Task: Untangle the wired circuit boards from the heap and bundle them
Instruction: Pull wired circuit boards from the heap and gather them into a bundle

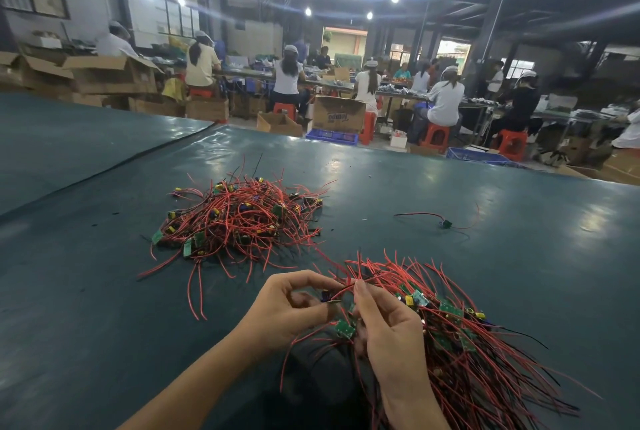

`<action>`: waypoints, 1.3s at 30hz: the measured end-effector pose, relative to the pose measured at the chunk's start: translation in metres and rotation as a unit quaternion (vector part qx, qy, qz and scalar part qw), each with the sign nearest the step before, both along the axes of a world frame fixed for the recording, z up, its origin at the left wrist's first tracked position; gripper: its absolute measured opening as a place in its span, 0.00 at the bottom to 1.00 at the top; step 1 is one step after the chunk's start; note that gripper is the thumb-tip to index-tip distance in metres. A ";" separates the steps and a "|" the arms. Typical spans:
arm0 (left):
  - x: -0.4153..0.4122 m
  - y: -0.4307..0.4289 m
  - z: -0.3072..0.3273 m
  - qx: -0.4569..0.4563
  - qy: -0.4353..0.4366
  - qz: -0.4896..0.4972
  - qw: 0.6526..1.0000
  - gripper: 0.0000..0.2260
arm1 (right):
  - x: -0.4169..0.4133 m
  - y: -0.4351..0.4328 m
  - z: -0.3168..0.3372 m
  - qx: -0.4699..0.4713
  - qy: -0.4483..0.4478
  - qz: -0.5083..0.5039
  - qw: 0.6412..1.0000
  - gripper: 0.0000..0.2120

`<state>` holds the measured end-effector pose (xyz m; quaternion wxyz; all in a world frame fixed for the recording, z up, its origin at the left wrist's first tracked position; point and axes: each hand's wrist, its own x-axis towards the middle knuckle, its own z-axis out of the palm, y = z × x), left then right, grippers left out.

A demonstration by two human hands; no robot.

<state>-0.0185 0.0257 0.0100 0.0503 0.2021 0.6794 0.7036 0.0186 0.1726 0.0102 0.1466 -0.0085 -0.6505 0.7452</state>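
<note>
A tangled heap (239,218) of small green circuit boards with red and black wires lies in the middle of the dark green table (104,291). Nearer me, to the right, a combed-out bundle (460,336) of the same boards spreads its wires in one direction. My left hand (294,305) pinches one small board with a dark component at the bundle's left edge. My right hand (384,329) pinches that board's red wire between thumb and fingers, resting against the bundle. A green board (345,328) hangs between both hands.
A single wired board (445,223) lies alone on the table at the right. A seam (114,166) in the table cover runs diagonally at the left. Beyond the far edge several seated workers, cardboard boxes (337,114), red stools and blue crates fill the hall.
</note>
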 end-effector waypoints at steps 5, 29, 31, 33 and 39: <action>-0.001 0.003 -0.003 -0.018 0.122 0.042 0.992 0.11 | 0.000 -0.001 0.002 -0.015 0.001 -0.006 1.000 0.10; 0.004 0.004 -0.001 0.017 0.049 -0.007 0.999 0.11 | 0.002 0.000 0.003 0.014 0.018 0.009 1.000 0.08; 0.003 0.005 0.001 0.024 0.015 0.014 0.999 0.06 | 0.002 0.000 0.002 0.029 0.022 0.002 0.999 0.09; 0.003 0.006 0.001 0.010 -0.016 0.022 1.000 0.04 | 0.002 0.000 0.001 0.037 0.022 0.005 0.999 0.09; 0.004 0.005 0.002 -0.054 -0.016 0.011 0.998 0.04 | 0.001 0.000 -0.003 0.061 0.005 0.015 0.998 0.12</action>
